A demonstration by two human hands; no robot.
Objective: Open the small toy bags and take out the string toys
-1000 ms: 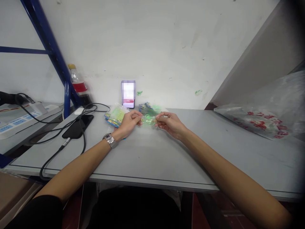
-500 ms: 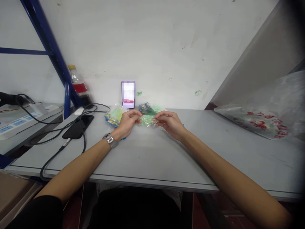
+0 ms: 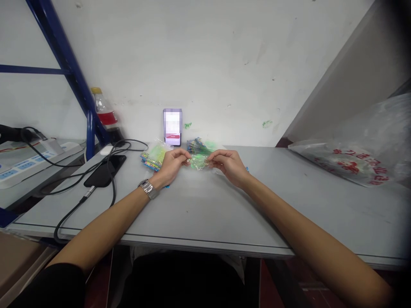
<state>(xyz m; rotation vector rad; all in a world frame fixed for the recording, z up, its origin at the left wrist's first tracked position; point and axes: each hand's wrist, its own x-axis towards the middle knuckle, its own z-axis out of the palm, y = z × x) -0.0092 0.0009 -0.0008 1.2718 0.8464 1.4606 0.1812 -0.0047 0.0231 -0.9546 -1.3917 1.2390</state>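
Observation:
Between my two hands a small clear plastic bag (image 3: 198, 162) with a greenish tint is stretched just above the table. My left hand (image 3: 174, 163) pinches its left end between thumb and fingers. Its right end is pinched by my right hand (image 3: 228, 165). Behind the bag lies a fanned pile of green packets with patterned edges (image 3: 198, 146). More yellow-green packets with blue patterned strips (image 3: 156, 155) lie left of my left hand, which partly covers them. A bit of blue shows beside my right hand, mostly hidden by it.
A lit phone (image 3: 172, 127) leans on the wall. On the left are a dark phone (image 3: 105, 171) with a cable, a bottle (image 3: 105, 112), a power strip (image 3: 35, 161) and a blue metal frame (image 3: 61, 51). A large plastic bag with red print (image 3: 356, 160) lies on the right.
My right hand has shifted very slightly left, closer to my left hand, and the clear bag looks a little more bunched. The piles have not moved.

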